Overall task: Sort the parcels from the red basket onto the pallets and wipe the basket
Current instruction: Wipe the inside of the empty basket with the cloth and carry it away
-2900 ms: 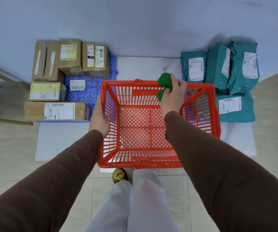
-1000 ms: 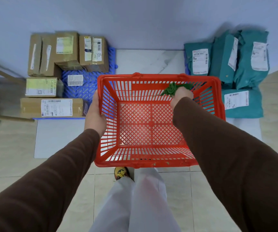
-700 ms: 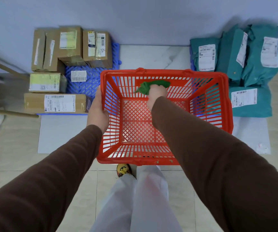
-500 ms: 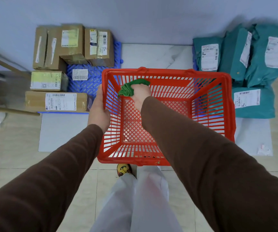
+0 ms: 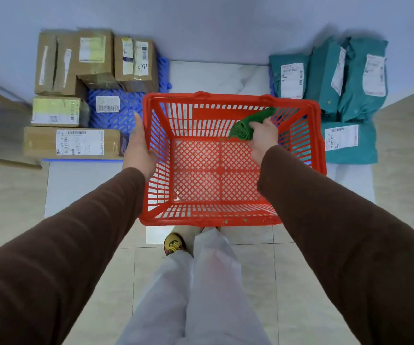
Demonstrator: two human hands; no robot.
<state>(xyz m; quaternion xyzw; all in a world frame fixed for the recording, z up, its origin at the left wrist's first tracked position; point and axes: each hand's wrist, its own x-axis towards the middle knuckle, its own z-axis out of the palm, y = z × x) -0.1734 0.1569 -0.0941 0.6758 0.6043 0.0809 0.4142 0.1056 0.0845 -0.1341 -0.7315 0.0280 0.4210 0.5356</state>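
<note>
The red basket point(image 5: 233, 221) stands empty on the floor in front of me. My left hand point(image 5: 138, 148) grips its left rim. Inside it, my right hand point(image 5: 263, 138) is shut on a green cloth point(image 5: 247, 124), pressed against the far wall near the right corner. Several brown cardboard parcels point(image 5: 74, 143) lie on the blue pallet point(image 5: 111, 115) at the left. Several teal bag parcels point(image 5: 348, 143) are stacked at the right, hiding most of their pallet.
A grey wall runs right behind the parcels. White marble slabs point(image 5: 216, 75) lie under and beyond the basket. Wooden furniture legs point(image 5: 6, 163) stick in from the left edge. My legs and a yellow shoe point(image 5: 174, 244) are just behind the basket.
My right hand has swept the green cloth along the basket's far wall from the left corner back to the right side. My left hand stays on the left rim.
</note>
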